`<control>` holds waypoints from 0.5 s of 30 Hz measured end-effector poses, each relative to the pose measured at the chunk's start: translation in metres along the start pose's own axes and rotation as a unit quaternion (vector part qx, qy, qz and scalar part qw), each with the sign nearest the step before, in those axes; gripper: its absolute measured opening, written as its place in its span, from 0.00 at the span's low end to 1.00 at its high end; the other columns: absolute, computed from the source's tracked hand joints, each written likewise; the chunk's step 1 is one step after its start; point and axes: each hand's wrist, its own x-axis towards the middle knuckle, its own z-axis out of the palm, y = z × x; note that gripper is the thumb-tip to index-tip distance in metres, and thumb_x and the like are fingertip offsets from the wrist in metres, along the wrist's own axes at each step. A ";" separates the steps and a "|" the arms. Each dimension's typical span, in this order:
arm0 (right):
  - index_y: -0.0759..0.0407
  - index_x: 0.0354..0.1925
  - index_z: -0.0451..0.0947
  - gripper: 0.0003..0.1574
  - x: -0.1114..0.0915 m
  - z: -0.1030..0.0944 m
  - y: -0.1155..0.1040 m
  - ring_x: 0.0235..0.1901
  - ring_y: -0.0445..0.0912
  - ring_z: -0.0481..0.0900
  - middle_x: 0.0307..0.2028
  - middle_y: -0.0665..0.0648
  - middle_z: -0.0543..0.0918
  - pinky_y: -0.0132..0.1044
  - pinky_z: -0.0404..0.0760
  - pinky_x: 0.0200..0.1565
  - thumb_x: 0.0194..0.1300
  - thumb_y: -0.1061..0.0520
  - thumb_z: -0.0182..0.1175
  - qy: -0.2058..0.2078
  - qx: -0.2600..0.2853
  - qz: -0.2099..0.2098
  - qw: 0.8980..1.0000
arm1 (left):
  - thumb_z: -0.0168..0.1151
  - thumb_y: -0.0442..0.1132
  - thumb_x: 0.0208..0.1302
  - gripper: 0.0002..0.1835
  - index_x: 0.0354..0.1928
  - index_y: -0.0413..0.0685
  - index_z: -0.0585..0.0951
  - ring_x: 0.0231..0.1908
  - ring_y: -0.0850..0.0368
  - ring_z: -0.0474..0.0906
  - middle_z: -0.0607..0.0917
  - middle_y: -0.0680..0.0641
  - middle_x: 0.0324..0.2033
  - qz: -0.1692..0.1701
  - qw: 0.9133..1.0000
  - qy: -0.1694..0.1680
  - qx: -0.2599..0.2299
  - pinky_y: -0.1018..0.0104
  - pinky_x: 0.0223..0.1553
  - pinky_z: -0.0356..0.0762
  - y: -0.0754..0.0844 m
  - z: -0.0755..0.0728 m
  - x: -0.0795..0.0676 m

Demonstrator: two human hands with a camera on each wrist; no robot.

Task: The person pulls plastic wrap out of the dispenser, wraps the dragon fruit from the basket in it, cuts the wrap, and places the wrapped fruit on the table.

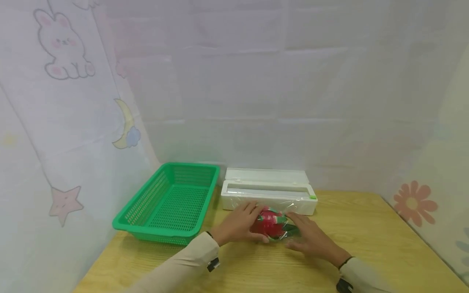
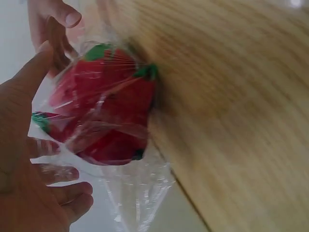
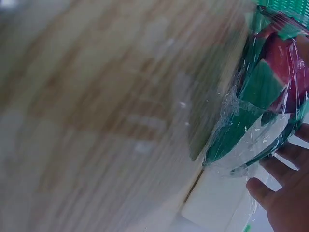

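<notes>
A red dragon fruit with green scales lies on the table in front of the white box, covered in clear plastic wrap. My left hand is at its left side, the thumb near and the fingers beyond. In the left wrist view, the film overlaps some of those fingertips. At the fruit's right end, beside its long green leaf tips, is my right hand. Its fingers are spread loosely at the film's edge in the right wrist view.
Behind the fruit is a long white plastic-wrap box, lid raised, with a small green piece on its front edge. A green mesh basket stands at the left of the wooden table. Printed cloth hangs around the table.
</notes>
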 end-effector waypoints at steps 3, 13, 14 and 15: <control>0.60 0.74 0.59 0.62 -0.001 0.005 0.002 0.65 0.67 0.67 0.69 0.68 0.66 0.70 0.68 0.58 0.51 0.39 0.77 -0.023 0.002 0.018 1.000 | 0.65 0.73 0.53 0.55 0.76 0.50 0.59 0.65 0.45 0.69 0.71 0.42 0.67 -0.024 1.000 -0.007 -0.018 0.52 0.65 0.69 -0.002 0.013 -0.003; 0.57 0.79 0.47 0.69 0.007 0.008 0.012 0.68 0.66 0.63 0.73 0.67 0.61 0.65 0.70 0.60 0.52 0.46 0.78 -0.081 0.029 0.033 0.996 | 0.76 0.66 0.44 0.62 0.76 0.49 0.55 0.58 0.48 0.75 0.76 0.43 0.60 -0.050 0.995 0.013 -0.086 0.52 0.62 0.72 -0.008 0.032 0.000; 0.57 0.79 0.46 0.68 0.007 0.008 0.012 0.68 0.66 0.64 0.72 0.68 0.61 0.65 0.70 0.60 0.53 0.48 0.78 -0.082 0.025 0.035 0.996 | 0.77 0.66 0.44 0.61 0.75 0.49 0.55 0.58 0.48 0.75 0.76 0.43 0.60 -0.050 0.995 0.014 -0.088 0.52 0.62 0.71 -0.008 0.033 0.002; 0.58 0.79 0.47 0.66 0.008 0.007 0.012 0.67 0.66 0.65 0.71 0.69 0.63 0.65 0.71 0.59 0.54 0.51 0.77 -0.081 0.017 0.035 0.996 | 0.77 0.65 0.45 0.60 0.75 0.50 0.56 0.58 0.49 0.74 0.76 0.44 0.60 -0.051 0.994 0.015 -0.091 0.52 0.62 0.71 -0.008 0.034 0.003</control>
